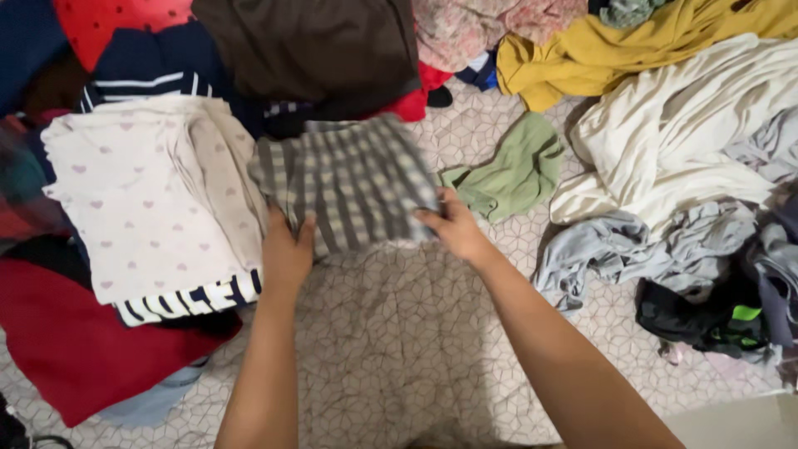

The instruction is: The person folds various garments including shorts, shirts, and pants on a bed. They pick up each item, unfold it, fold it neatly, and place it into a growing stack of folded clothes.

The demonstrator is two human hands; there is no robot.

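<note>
**Both hands grip the near edge of the checked cloth**

The left hand [287, 254] and the right hand [453, 226] are both closed on the grey checked cloth [349, 179], each one grasping a near corner of it. The cloth lies directly beyond the hands, spreading away from them, and its long axis runs across, from one hand to the other. Neither hand is clearly nearer; they hold it at almost the same level.

Just to the left of the left hand, touching the cloth's edge, sits a folded cream garment with small hearts [141, 199] on top of a red garment [66, 349]. Beyond the cloth lies a dark brown garment [316, 50]. Just to the right of the right hand is a light green cloth [515, 170], and farther right a loose heap with a white sheet [673, 141]. Below the hands, between the forearms, the patterned bed cover [399, 333] is bare and gives open room
</note>
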